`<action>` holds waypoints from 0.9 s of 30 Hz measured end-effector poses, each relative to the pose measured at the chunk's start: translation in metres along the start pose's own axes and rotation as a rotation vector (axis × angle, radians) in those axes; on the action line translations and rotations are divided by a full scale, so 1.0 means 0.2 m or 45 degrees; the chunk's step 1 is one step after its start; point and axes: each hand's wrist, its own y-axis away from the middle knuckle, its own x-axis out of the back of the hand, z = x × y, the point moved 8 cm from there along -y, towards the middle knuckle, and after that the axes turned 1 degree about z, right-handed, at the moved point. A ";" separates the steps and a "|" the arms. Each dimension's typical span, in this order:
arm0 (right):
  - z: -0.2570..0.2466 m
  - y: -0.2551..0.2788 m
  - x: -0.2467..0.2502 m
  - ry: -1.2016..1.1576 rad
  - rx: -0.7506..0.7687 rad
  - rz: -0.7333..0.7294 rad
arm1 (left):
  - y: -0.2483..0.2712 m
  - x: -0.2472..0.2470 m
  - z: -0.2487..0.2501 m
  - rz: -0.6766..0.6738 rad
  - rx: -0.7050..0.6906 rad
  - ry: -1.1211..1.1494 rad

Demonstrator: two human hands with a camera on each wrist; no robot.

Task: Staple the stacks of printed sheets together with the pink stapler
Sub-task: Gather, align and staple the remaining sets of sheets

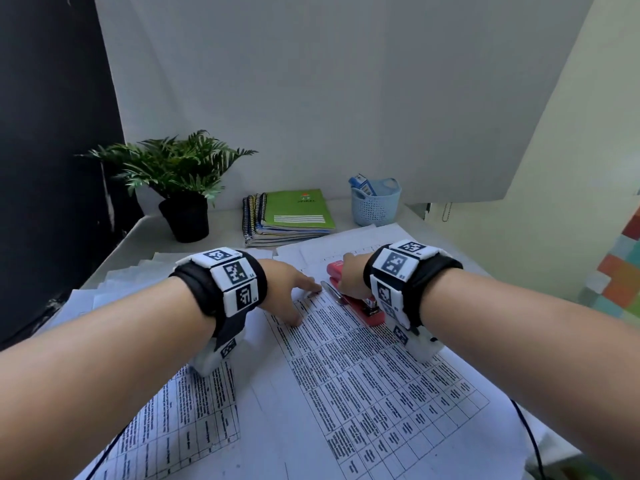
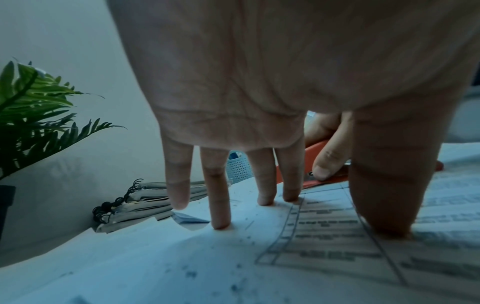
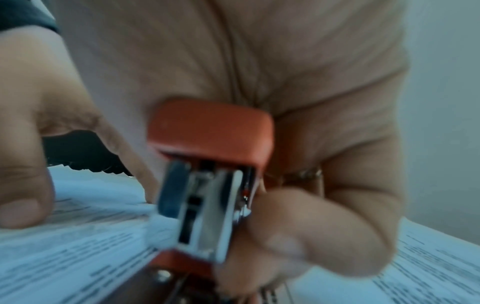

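Note:
A stack of printed sheets with a dense table lies across the desk in front of me. My left hand presses its straight fingers and thumb down on the sheets near the top edge. The pink stapler lies at the sheets' upper right part. My right hand grips the stapler from above, with the thumb along its side. The stapler shows behind my left fingers. Its front end is hidden under my right hand.
More loose sheets fan out at the left. A potted plant, a pile of spiral notebooks and a blue basket stand along the back wall. A black cable runs at the desk's right front.

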 end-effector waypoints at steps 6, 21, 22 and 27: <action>0.02 -0.10 -0.01 0.020 -0.065 0.017 | -0.01 0.01 -0.02 -0.022 0.056 0.011; 0.05 -0.01 0.04 0.040 0.092 0.009 | -0.01 0.02 -0.01 -0.023 0.062 0.013; 0.05 -0.03 0.04 -0.004 0.082 0.007 | -0.01 0.02 -0.01 -0.022 0.061 0.023; 0.09 -0.04 0.05 -0.117 0.062 0.025 | -0.01 0.02 -0.01 -0.009 0.058 0.054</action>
